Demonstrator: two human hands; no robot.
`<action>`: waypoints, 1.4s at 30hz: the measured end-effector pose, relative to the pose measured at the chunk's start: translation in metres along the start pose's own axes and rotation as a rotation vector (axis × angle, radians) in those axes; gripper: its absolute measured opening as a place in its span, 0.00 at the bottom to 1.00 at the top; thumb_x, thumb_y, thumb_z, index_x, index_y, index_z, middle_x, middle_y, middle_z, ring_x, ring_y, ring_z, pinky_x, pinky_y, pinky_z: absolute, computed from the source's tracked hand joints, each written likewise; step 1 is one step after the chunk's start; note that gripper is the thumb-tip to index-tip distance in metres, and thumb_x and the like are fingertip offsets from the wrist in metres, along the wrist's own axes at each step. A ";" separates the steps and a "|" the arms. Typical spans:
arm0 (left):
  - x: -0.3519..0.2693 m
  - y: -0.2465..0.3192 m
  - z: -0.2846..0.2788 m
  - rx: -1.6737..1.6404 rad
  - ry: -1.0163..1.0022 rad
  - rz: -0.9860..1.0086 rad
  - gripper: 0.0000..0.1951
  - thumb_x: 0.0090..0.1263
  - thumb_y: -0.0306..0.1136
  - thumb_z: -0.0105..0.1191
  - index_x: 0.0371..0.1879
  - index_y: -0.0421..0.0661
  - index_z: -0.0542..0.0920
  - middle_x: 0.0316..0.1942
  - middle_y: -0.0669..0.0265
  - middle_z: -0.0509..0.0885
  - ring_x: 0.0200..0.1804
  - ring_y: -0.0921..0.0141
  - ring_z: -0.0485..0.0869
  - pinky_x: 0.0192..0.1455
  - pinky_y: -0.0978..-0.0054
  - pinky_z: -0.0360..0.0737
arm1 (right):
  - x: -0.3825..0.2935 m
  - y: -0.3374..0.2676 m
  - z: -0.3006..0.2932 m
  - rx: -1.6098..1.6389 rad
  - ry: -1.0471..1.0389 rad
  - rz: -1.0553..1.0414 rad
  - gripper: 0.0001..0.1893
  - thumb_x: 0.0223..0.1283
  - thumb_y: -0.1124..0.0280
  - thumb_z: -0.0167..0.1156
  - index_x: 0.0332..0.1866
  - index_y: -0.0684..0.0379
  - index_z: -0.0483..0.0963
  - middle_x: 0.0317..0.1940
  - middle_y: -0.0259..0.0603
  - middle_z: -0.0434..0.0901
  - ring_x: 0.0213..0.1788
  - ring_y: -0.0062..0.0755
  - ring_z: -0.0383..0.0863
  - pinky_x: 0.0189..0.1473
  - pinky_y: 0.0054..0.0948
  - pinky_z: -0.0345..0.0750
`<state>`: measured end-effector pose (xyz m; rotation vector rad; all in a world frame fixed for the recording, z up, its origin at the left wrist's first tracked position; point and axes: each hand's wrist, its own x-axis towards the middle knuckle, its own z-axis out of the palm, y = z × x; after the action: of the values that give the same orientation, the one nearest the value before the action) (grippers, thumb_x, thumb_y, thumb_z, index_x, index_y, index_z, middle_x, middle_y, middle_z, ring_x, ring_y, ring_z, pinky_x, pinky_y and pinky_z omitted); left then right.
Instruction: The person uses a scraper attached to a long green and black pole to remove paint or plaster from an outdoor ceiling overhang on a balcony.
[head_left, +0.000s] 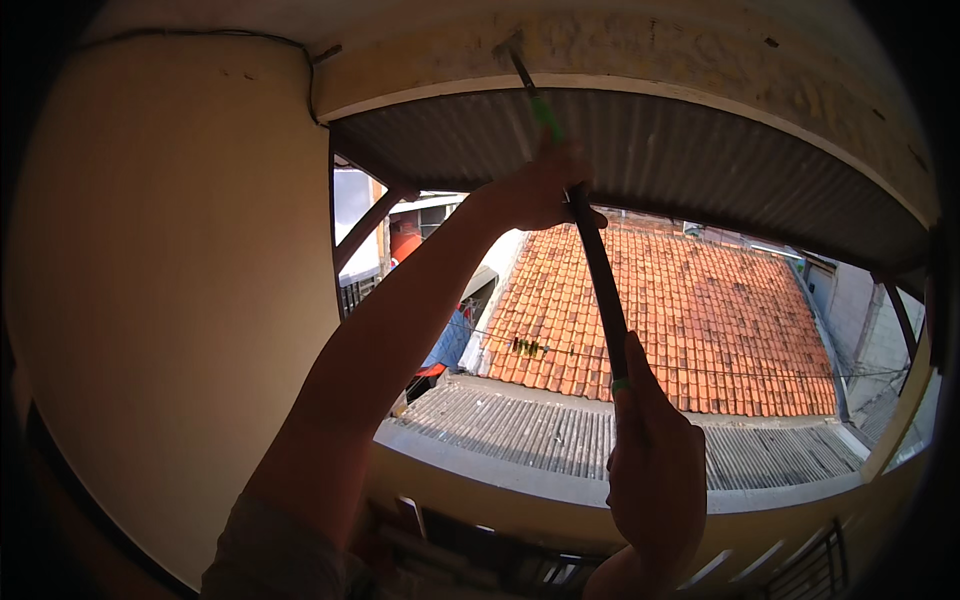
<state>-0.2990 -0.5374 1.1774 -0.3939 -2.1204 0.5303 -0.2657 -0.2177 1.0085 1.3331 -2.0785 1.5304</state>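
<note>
A long dark pole (599, 277) with green parts rises steeply in front of me. My left hand (551, 184) is closed round its upper part, just below a green section, and looks slightly blurred. Lower down, my right hand (654, 450) grips the pole near another green part. The pole's thin metal end, with a flat blade-like tip (510, 46), meets the face of a yellowish beam (442, 67) overhead. Patchy, scuffed paint covers the beam to the right of the tip.
A plain yellow wall (180, 247) stands at the left, with a black cable (217, 32) along its top. Beyond the beam hangs a corrugated awning (637, 142). Below are a parapet ledge (540, 495), a clothesline (720, 371) and an orange tiled roof (697, 307).
</note>
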 end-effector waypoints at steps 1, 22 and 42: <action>0.002 -0.003 0.001 0.016 0.000 0.021 0.29 0.63 0.63 0.68 0.27 0.46 0.76 0.39 0.58 0.76 0.57 0.54 0.74 0.79 0.45 0.51 | 0.000 0.001 -0.001 0.020 -0.004 -0.015 0.25 0.78 0.70 0.54 0.78 0.53 0.67 0.15 0.49 0.75 0.15 0.40 0.79 0.22 0.41 0.70; -0.017 0.008 -0.005 0.086 -0.192 -0.093 0.30 0.63 0.62 0.69 0.33 0.44 0.74 0.72 0.36 0.65 0.80 0.36 0.54 0.74 0.39 0.71 | -0.014 0.017 0.033 0.107 -0.015 -0.078 0.28 0.80 0.70 0.50 0.82 0.53 0.59 0.19 0.55 0.78 0.20 0.51 0.83 0.23 0.47 0.74; -0.024 -0.028 0.041 0.047 -0.226 -0.169 0.24 0.62 0.53 0.73 0.36 0.46 0.76 0.69 0.38 0.69 0.82 0.36 0.45 0.85 0.40 0.50 | 0.017 0.064 0.105 0.176 0.077 -0.045 0.27 0.81 0.67 0.50 0.82 0.49 0.61 0.17 0.53 0.75 0.17 0.46 0.80 0.22 0.42 0.70</action>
<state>-0.3215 -0.5821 1.1541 -0.1303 -2.3277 0.5452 -0.2922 -0.3135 0.9342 1.3462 -1.8918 1.7505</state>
